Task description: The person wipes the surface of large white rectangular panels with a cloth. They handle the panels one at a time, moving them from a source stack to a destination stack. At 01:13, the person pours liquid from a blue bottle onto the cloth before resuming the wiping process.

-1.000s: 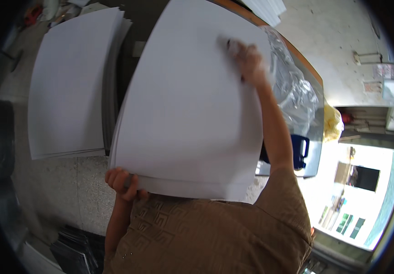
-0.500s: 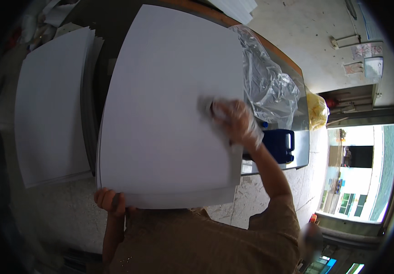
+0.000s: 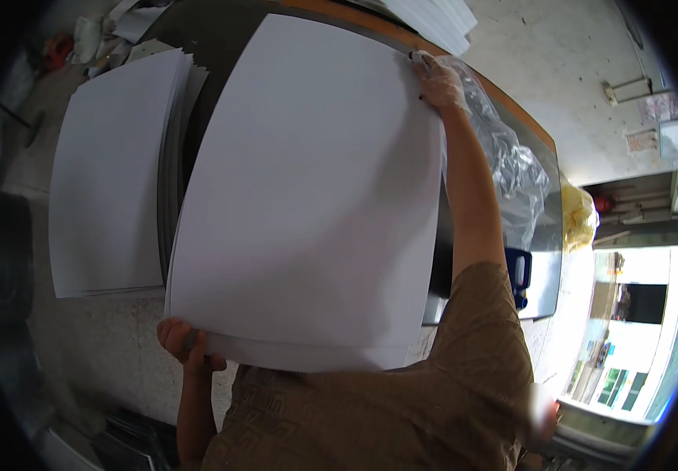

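Observation:
A large white sheet (image 3: 307, 196) lies in front of me over a dark table (image 3: 233, 31), with a second sheet edge showing under its near edge. My left hand (image 3: 184, 344) grips the sheet's near left corner. My right hand (image 3: 439, 80), in a thin clear glove, rests at the far right corner of the sheet with a small object under its fingers; whether it grips that object I cannot tell.
A stack of white sheets (image 3: 111, 173) lies to the left on a speckled surface. Crumpled clear plastic (image 3: 511, 173) sits to the right, with a blue container (image 3: 519, 275) and a yellow bag (image 3: 578, 216) beyond. More white sheets (image 3: 433, 16) lie at the far edge.
My right hand has moved from the sheet's middle right up to its far right corner. The left hand stays on the near left corner.

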Action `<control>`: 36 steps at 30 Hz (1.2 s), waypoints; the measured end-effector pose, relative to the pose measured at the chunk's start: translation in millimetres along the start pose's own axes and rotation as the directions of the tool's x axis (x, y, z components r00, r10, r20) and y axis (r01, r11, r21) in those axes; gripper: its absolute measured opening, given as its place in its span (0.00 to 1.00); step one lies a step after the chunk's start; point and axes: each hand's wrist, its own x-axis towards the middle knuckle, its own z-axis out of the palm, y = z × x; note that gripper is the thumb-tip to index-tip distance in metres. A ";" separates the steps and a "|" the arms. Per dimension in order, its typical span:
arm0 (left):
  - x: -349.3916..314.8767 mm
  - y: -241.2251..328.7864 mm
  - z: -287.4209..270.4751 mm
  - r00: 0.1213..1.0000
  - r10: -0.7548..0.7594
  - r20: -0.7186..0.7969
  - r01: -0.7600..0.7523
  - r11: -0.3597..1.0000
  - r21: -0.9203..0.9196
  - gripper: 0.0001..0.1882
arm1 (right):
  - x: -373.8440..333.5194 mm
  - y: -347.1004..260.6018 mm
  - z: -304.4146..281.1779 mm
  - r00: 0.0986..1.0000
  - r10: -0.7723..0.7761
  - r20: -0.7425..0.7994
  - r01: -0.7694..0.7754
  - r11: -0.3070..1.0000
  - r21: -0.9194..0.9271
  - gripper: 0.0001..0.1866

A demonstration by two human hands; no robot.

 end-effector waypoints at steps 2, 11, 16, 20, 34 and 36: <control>8.6 2.0 -1.0 1.000 0.003 0.021 -0.003 1.000 -0.011 0.20 | -57.7 -16.3 -6.1 0.994 -0.051 -0.100 0.056 0.997 0.051 0.26; 51.6 24.8 -24.7 0.973 -0.160 0.168 0.191 0.964 -0.187 0.17 | -439.5 -128.3 -114.5 0.946 -0.324 0.030 0.313 0.931 0.188 0.31; 79.9 21.7 -49.6 0.867 -0.323 0.380 0.355 0.935 -0.013 0.25 | -511.2 -140.0 -116.4 0.995 -0.031 -0.094 0.048 0.981 0.189 0.34; 98.2 13.3 -53.3 0.832 -0.298 0.468 0.339 0.941 -0.004 0.26 | -481.1 -143.9 -123.1 0.967 0.136 -0.217 -0.071 0.956 0.284 0.26; 100.7 38.2 -60.0 0.785 -0.448 0.428 0.457 0.885 0.089 0.25 | -462.6 -143.6 -112.1 0.986 -0.006 -0.165 0.040 0.978 0.205 0.24; 99.8 35.0 -65.4 0.785 -0.428 0.447 0.438 0.895 0.086 0.26 | -465.9 -143.7 -111.5 0.990 0.031 -0.136 0.001 0.974 0.229 0.25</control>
